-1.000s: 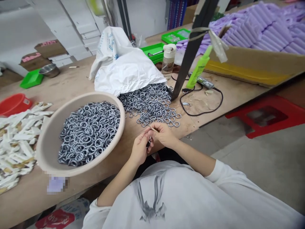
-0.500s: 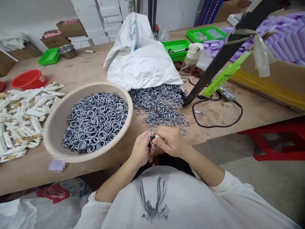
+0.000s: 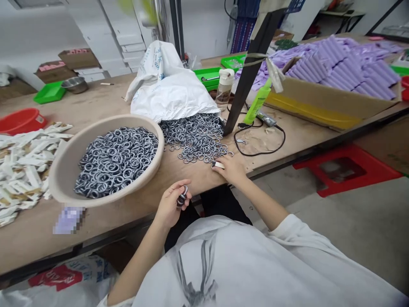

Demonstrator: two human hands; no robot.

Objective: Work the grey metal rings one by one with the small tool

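At left I have the basin (image 3: 60,175), holding a heap of rings (image 3: 118,162), perhaps finished ones. Near centre, the left hand (image 3: 169,205) clasps a few. Farther right, a loose pile (image 3: 200,136) looks still to do. The right hand (image 3: 232,168) is by the pile's near edge; I can't tell whether its fingers grip anything.

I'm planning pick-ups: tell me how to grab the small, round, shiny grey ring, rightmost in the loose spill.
Pinch the small, round, shiny grey ring by opposite sides of its band, from above and the near right. It seems to lie flat, so its outer edge should be reachable; the shiny grey ring pile crowds its left, and the right hand is close by.
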